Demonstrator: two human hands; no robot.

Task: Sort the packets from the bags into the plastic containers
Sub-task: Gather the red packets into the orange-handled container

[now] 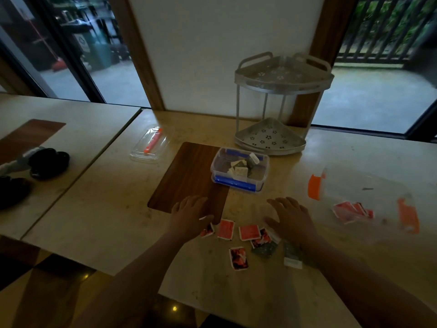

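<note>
Small red and white foil packets (248, 233) lie scattered on the pale stone counter (106, 221) just in front of the person, with a few dark green packets (263, 250) mixed in on their right side. The left hand (189, 215) hangs palm down over the near edge of a dark wooden inlay panel (189, 176), its fingers (197, 200) loosely spread; a red packet (208, 230) sits just under its thumb side, and whether the hand touches it cannot be told. The right hand (292, 220) is likewise palm down with fingers (281, 204) fanned apart, over the right end of the scatter.

Beyond the hands stands a clear rectangular plastic container with blue clips (240, 170), lid off, holding pale and greenish packets. Further left lies a clear plastic lid with an orange strip (151, 145). To the right, a clear plastic bag with orange seal bands (364, 200) lies flat on the counter with more red packets (352, 211) inside. Behind the container is a grey two-tier corner rack with flower-shaped holes (279, 102). On the neighbouring counter at far left rest some black objects (48, 162), too dim to identify.
</note>
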